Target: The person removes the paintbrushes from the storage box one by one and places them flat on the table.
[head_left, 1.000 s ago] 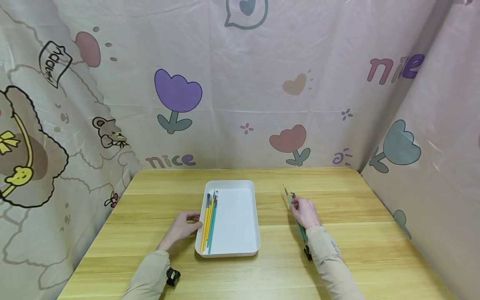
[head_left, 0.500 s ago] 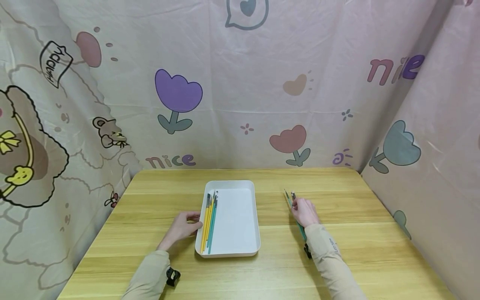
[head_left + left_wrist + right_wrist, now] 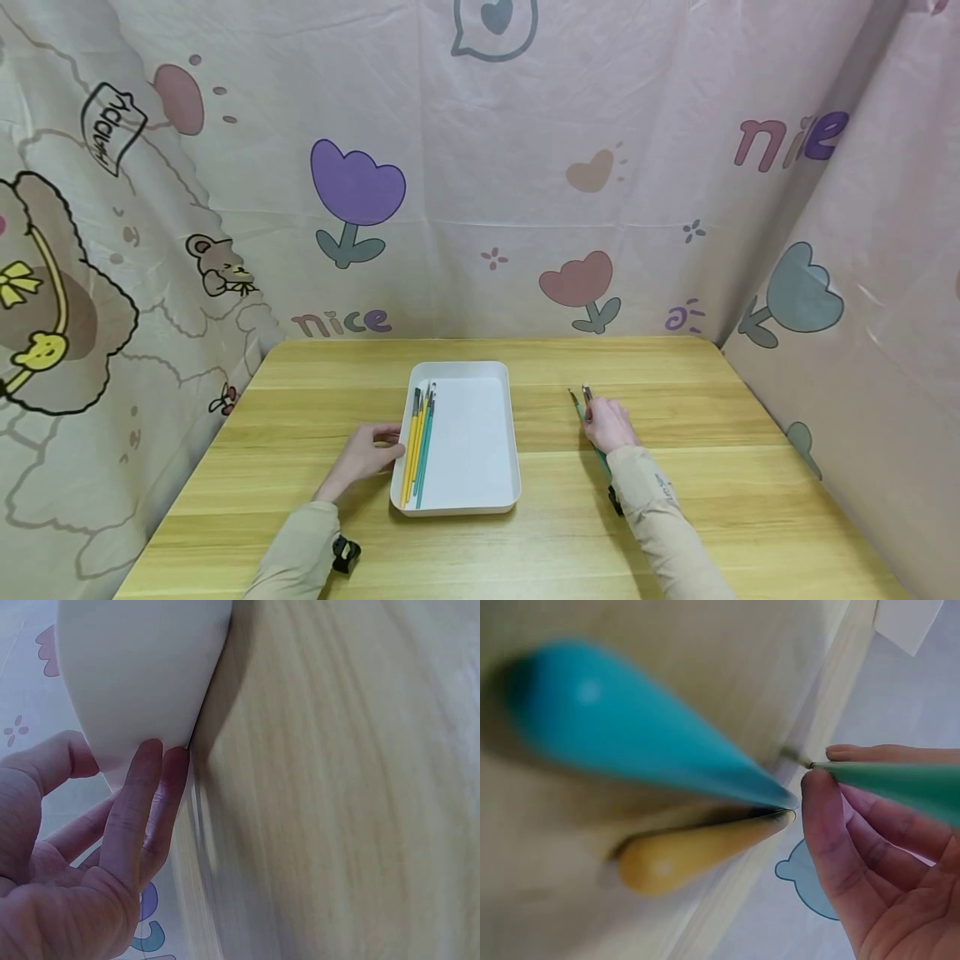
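A white tray holds several yellow and teal paintbrushes lined up along its left side. My left hand grips the tray's left wall, thumb over the rim and fingers against the outside. To the right of the tray, my right hand pinches a green paintbrush between thumb and fingers, low over the table. Beneath it, in the right wrist view, lie a teal paintbrush and a yellow paintbrush, side by side with handle ends toward the camera.
The wooden table reaches back to a printed curtain, which also hangs along the left and right sides. A black wrist mount sits by the left sleeve.
The tip of the green paintbrush has drawn back toward me and down, with the right hand shifting slightly. The left hand and the tray have stayed in place.
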`<state>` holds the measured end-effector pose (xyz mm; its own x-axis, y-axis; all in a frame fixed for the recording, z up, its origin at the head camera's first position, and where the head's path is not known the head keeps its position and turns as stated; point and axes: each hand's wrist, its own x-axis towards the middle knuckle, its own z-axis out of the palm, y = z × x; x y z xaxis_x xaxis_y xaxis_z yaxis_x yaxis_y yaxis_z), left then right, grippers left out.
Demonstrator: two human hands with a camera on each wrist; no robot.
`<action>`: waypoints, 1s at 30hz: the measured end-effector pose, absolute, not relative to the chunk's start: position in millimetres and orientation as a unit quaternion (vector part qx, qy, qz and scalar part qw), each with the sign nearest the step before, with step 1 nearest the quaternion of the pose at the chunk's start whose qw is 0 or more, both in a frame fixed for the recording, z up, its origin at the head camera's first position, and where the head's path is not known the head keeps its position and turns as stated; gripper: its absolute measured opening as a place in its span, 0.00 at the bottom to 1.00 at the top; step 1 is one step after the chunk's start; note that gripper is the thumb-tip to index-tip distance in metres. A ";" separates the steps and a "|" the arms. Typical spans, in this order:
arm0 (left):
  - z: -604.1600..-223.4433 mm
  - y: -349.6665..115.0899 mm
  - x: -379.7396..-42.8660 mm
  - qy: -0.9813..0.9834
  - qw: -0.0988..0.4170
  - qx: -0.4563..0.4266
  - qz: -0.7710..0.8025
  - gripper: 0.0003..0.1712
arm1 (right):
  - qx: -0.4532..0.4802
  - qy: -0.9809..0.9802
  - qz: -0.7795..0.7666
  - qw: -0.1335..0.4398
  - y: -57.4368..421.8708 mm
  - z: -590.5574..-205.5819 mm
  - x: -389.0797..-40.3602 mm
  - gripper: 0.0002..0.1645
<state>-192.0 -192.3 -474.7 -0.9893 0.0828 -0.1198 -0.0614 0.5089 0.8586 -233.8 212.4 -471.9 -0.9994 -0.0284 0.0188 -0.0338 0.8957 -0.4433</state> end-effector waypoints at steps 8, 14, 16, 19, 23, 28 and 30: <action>-474.6 -192.1 -191.7 0.865 0.074 0.006 0.497 0.25 | 0.022 -0.979 0.203 0.007 211.3 -471.5 -235.1 0.04; -474.3 -191.8 -191.8 0.863 0.075 0.006 0.499 0.25 | 0.018 -0.979 0.201 0.008 211.0 -471.9 -235.8 0.04; -473.9 -192.0 -191.4 0.864 0.076 0.010 0.498 0.25 | 0.018 -0.979 0.202 0.007 211.2 -472.2 -235.9 0.04; -473.7 -192.0 -191.0 0.863 0.075 0.008 0.499 0.25 | 0.016 -0.979 0.202 0.006 211.9 -472.5 -236.1 0.03; -473.5 -192.0 -190.8 0.865 0.073 0.009 0.496 0.25 | 0.019 -0.980 0.199 0.012 212.9 -473.0 -237.4 0.03; -473.2 -192.1 -190.7 0.867 0.070 0.011 0.494 0.25 | 0.021 -0.979 0.204 0.009 213.7 -472.9 -237.8 0.03; -472.7 -192.0 -190.6 0.867 0.070 0.012 0.494 0.25 | 0.022 -0.979 0.205 0.010 213.8 -472.9 -237.9 0.04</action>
